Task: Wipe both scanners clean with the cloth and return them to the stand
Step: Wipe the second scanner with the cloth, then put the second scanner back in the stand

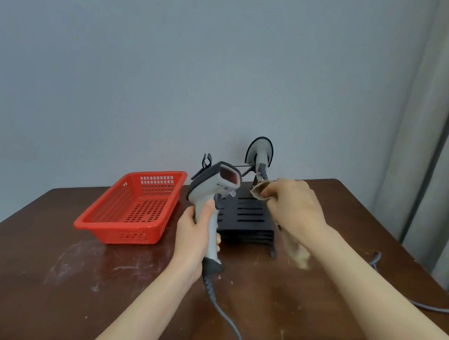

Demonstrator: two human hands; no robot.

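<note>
My left hand [197, 228] grips the handle of a grey and white scanner [216, 184], held upright above the table with its red window facing right. A grey coiled cable [226, 317] hangs from its base. My right hand [294, 204] holds a tan cloth [261, 191] just right of the scanner head, a small gap between them; the cloth's loose end [297, 252] dangles below the wrist. Behind stands the black slotted stand [248, 214]. A second scanner [261, 152] rests in it at the back, head up.
A red plastic basket [135, 205] with nothing in it sits left of the stand on the brown wooden table [53, 275]. Another grey cable [431, 305] runs off the right edge. A grey wall is behind; curtains hang at the right.
</note>
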